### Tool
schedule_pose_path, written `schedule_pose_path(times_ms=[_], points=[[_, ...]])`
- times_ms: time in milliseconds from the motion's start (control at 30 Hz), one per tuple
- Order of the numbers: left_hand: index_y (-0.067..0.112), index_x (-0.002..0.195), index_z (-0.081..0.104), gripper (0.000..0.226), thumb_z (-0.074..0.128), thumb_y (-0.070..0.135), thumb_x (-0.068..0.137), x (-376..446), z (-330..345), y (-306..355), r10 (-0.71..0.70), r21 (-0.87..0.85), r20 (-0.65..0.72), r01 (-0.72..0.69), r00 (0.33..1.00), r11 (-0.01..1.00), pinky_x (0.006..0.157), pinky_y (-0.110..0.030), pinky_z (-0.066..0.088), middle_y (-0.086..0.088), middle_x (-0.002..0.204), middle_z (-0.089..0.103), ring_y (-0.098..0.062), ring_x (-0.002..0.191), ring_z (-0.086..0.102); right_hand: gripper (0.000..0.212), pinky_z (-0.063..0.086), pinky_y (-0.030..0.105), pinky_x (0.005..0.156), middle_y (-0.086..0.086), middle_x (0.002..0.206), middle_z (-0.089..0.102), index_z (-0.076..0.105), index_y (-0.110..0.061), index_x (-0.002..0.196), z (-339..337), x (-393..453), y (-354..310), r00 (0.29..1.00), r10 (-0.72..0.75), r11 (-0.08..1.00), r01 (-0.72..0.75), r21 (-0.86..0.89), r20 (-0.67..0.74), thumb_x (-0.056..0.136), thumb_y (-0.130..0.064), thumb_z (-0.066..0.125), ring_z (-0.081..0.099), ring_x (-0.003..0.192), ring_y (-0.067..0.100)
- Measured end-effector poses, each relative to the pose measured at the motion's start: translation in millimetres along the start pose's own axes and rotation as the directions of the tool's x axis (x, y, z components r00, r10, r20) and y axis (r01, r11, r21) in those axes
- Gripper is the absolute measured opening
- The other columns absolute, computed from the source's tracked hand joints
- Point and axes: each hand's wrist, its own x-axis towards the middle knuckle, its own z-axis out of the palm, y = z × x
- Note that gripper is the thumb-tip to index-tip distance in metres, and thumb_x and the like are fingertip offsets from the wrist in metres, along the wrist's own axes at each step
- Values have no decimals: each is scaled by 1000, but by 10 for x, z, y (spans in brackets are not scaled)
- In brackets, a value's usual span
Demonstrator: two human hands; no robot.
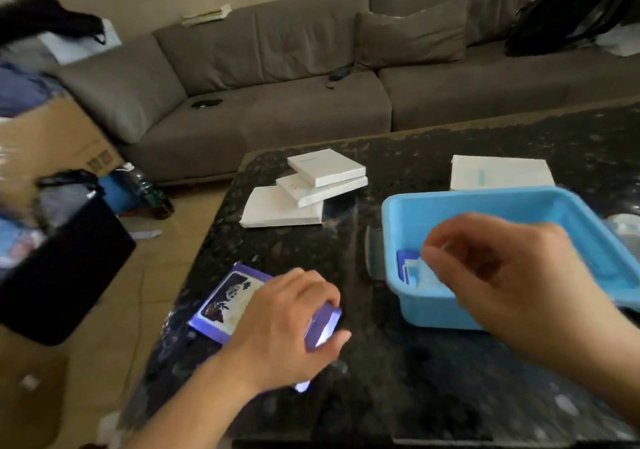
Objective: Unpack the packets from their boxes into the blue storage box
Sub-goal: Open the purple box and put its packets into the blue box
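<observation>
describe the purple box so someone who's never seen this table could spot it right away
On the dark speckled table, look at the near left corner, left of the blue storage box. The purple box lies flat under the left hand. It is the only purple, picture-printed box; the others are plain white.

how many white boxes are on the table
4: three white boxes in a loose stack at the table's far left, one white box behind the blue storage box, partly hidden.
</observation>
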Motion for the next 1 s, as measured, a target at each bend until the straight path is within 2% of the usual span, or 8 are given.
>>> schedule_pose_path(times_ms=[100, 200, 433, 500, 600, 733, 833, 1000], points=[[31, 104, 43, 65, 62, 76, 61, -533, 79, -81, -128, 217, 292, 64, 948, 974, 81, -35, 46, 13, 109, 46, -15, 97, 50, 10, 44, 15, 52, -13, 59, 61, 65, -28, 78, 407, -271, -55, 990, -59, 998, 56, 29, 128, 84, -36, 64, 53, 50, 0], [30, 104, 42, 63, 61, 74, 64, -768, 89, -184, -112, 238, 333, 31, 936, 971, 85, -34, 45, 11, 114, 47, -15, 101, 48, 8, 46, 20, 52, -14, 64, 61, 64, -28, 81, 718, -443, -26, 975, -59, 997, 47, 59, 214, 84, -35, 65, 49, 51, -3], [20, 92, 63, 12, 65, 30, 85, -817, 203, -264, 55, 162, 9, -56, 998, 985, 83, -31, 47, 7, 97, 62, -16, 89, 57, 19, 47, 17, 52, -18, 62, 58, 63, -34, 84, 990, -612, -28, 953, -29, 998, 10, 66, 301, 83, -52, 55, 53, 54, -4], [15, 87, 66, 12, 62, 26, 90, -814, 241, -225, -54, 52, -191, 66, 980, 996, 80, -27, 48, 5, 93, 66, -12, 88, 60, 17, 49, 16, 54, -20, 67, 61, 63, -35, 86, 1062, -687, -15, 942, -41, 999, 34, 28, 332, 83, -51, 57, 55, 57, -6], [13, 91, 66, 18, 53, 25, 95, -775, 183, -162, -380, -282, -391, 284, 838, 916, 74, -16, 49, 5, 92, 67, -4, 89, 63, 11, 51, 20, 55, -20, 83, 63, 62, -36, 91, 1190, -744, -41, 944, -77, 994, 96, -44, 319, 85, -44, 58, 59, 62, -1], [13, 98, 65, 34, 48, 42, 97, -778, 62, -174, -590, -553, -411, 324, 695, 767, 63, -10, 50, 0, 94, 70, -9, 90, 67, 27, 48, 20, 49, -17, 88, 65, 63, -33, 112, 1392, -585, -181, 948, -167, 973, 202, -108, 269, 87, -39, 54, 61, 64, 5], [10, 98, 66, 48, 45, 54, 97, -790, -34, -214, -601, -595, -423, 292, 678, 749, 62, -12, 52, -1, 95, 71, -10, 92, 69, 36, 47, 22, 46, -16, 81, 65, 55, -34, 122, 1573, -376, -317, 948, -195, 954, 243, -177, 253, 88, -41, 48, 64, 62, 7], [25, 100, 64, 38, 46, 59, 95, -793, -129, -243, -617, -599, -417, 309, 667, 739, 58, -11, 49, 1, 90, 70, -12, 85, 69, 35, 49, 31, 43, -11, 77, 67, 52, -30, 124, 1880, -150, -409, 942, -215, 921, 283, -267, 259, 90, -38, 44, 64, 58, 15]])
